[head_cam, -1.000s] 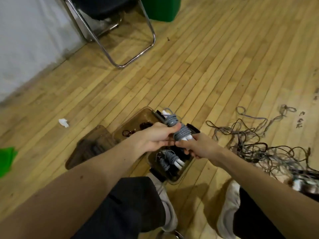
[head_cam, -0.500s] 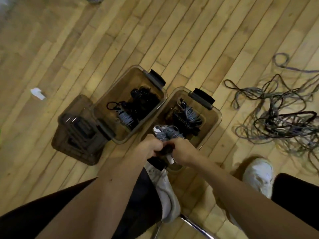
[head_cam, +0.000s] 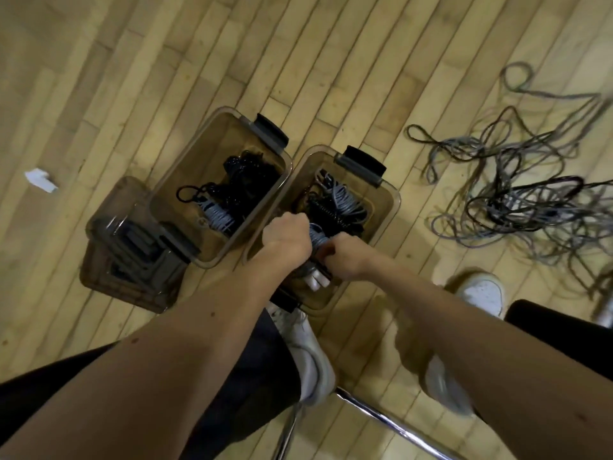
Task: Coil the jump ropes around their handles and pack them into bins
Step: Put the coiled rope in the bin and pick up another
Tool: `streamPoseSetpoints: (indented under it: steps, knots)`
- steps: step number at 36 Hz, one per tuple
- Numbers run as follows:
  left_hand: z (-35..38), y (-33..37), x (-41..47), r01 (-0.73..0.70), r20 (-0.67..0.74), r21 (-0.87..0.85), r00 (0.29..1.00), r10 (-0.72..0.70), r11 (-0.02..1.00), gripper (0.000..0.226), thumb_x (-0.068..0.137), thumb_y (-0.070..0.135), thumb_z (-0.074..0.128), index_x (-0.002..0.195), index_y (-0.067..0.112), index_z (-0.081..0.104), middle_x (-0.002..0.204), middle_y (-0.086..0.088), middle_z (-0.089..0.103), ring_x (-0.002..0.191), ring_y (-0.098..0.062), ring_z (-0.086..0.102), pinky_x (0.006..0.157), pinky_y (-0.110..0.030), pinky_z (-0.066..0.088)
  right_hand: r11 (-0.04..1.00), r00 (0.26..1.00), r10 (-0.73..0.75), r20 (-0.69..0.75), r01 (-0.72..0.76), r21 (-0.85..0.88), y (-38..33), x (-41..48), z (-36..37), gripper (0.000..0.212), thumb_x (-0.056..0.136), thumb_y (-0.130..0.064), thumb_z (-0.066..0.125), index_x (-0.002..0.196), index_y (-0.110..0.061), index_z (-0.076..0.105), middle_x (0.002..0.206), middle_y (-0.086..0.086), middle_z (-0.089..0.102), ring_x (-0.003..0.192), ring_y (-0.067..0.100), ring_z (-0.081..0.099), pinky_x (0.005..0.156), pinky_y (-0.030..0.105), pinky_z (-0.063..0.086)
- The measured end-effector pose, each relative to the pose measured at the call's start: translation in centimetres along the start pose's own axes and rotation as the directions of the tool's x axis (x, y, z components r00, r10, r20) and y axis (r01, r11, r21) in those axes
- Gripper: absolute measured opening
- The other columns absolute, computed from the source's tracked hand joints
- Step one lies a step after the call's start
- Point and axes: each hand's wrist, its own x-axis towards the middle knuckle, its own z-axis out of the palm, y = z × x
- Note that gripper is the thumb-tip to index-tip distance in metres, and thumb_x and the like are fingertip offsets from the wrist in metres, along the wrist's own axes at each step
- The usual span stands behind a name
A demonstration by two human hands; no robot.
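Observation:
Both hands grip one coiled jump rope (head_cam: 317,235), grey cord wound round white handles, above the near end of the right bin (head_cam: 391,207). My left hand (head_cam: 287,239) holds its left side and my right hand (head_cam: 341,257) its right side; the white handle ends stick out below. That clear brown bin holds coiled grey and black ropes. The left bin (head_cam: 185,180) beside it holds black ropes and one grey coil. A tangle of loose ropes (head_cam: 530,200) lies on the floor to the right.
Stacked bin lids (head_cam: 132,247) lie left of the bins. A white scrap (head_cam: 39,180) sits on the wooden floor at left. My white shoes (head_cam: 481,290) and a chrome chair leg (head_cam: 381,416) are below the bins.
The camera tilted down over the bins. Both hands lowered the coiled rope from above the bins toward the near end of the right bin.

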Motion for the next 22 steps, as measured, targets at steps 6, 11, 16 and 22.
streamPoseSetpoints:
  steps: [6, 11, 16, 22]
  knots:
    - [-7.9, 7.3, -3.8, -0.374, -0.334, -0.145, 0.89, 0.311, 0.916, 0.026, 0.101, 0.031, 0.056, 0.111, 0.011, 0.069, 0.104, -0.007, 0.07, 0.097, -0.026, 0.065, 0.078, -0.038, 0.054, 0.955, 0.979, 0.072, -0.189, -0.014, 0.295, 2.6, -9.7, -10.1, 0.024, 0.102, -0.022, 0.057, 0.122, -0.012, 0.065, 0.112, 0.007, 0.071, 0.096, 0.022, 0.071, 0.077, 0.035, 0.059]
    - [-9.7, 18.1, -9.2, -0.672, -0.486, -0.093, 0.675, 0.556, 0.735, 0.021, 0.101, 0.031, 0.054, 0.106, 0.02, 0.07, 0.099, -0.002, 0.071, 0.093, -0.023, 0.064, 0.076, -0.041, 0.054, 0.874, 0.897, 0.167, -0.409, 0.058, 0.482, 8.6, -23.0, -16.4, 0.02, 0.099, -0.023, 0.063, 0.113, -0.01, 0.066, 0.101, 0.011, 0.071, 0.066, 0.02, 0.071, 0.069, 0.04, 0.06]
    - [-5.8, 28.0, -13.9, -0.796, -0.415, -0.087, 0.576, 0.705, 0.599, 0.019, 0.098, 0.031, 0.057, 0.104, 0.02, 0.072, 0.096, -0.001, 0.072, 0.096, -0.022, 0.064, 0.073, -0.036, 0.049, 0.794, 0.758, 0.338, -0.557, 0.088, 0.602, 18.5, -32.9, -15.7, 0.018, 0.102, -0.022, 0.059, 0.114, -0.01, 0.064, 0.1, 0.012, 0.073, 0.073, 0.023, 0.073, 0.066, 0.034, 0.062]
    - [2.2, 36.3, -15.4, -0.779, -0.172, -0.205, 0.625, 0.762, 0.593, 0.016, 0.099, 0.027, 0.059, 0.094, 0.016, 0.07, 0.071, 0.007, 0.062, 0.07, -0.013, 0.062, 0.062, -0.026, 0.048, 0.566, 0.634, 0.585, -0.506, 0.129, 0.814, 32.0, -34.0, -7.8, 0.015, 0.101, -0.007, 0.055, 0.113, -0.005, 0.064, 0.087, 0.013, 0.073, 0.061, 0.015, 0.068, 0.052, 0.024, 0.056]
